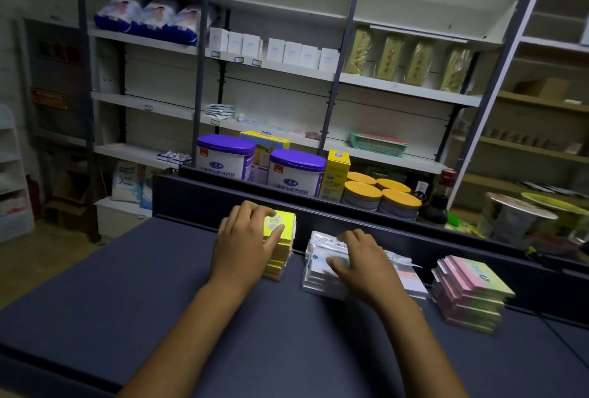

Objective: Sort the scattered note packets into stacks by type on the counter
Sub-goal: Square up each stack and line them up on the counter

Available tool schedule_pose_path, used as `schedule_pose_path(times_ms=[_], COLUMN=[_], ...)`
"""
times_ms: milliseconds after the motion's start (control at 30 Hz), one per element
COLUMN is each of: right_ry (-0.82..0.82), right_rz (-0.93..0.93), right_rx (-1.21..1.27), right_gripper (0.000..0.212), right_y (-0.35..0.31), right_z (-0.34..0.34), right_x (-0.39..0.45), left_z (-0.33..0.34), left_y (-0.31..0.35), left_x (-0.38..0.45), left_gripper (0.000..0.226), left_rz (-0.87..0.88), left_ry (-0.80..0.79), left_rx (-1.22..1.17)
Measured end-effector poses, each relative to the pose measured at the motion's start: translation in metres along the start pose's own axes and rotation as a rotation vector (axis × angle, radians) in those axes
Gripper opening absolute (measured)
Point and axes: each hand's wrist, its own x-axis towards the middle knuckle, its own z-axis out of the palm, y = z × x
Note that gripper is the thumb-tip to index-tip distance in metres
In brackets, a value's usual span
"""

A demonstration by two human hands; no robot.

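Note packets in the yellow stack (pixel 280 246), mid-frame, look light and slippery, so my left hand (pixel 245 244) curls its fingers around the top edges, while my right hand (pixel 363 262) lies spread on the white stack (pixel 318 273).

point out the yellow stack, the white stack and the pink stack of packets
yellow stack (pixel 284 228): head view, top packet's face.
white stack (pixel 318 265): head view, top packet's left part.
pink stack (pixel 468 286): head view, top packet's face.

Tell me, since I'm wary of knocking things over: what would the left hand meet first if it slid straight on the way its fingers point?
Probably the counter's raised back wall, just beyond the left hand, which holds the yellow stack; depth is uncertain.
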Motion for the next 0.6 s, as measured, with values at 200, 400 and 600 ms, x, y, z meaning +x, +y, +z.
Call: schedule_pose_path(times_ms=[200, 400, 600], right_ry=[0.024, 0.056, 0.078], right_rz=[0.036, 0.065, 0.099], right_rx=[-0.034, -0.031, -0.035], right_gripper=[0.050, 0.049, 0.045], right_y=[0.047, 0.108, 0.177], right_z=[-0.031, -0.062, -0.092], right_x=[-0.023, -0.054, -0.085], left_z=[0.013, 0.030, 0.051], left_y=[0.064, 0.142, 0.222], left_x=[-0.001, -0.010, -0.025], left_gripper=[0.027, 0.027, 0.029], left_rz=[0.072, 0.094, 0.034], left_ry=[-0.111, -0.151, -0.259], left_rx=[-0.074, -0.112, -0.247])
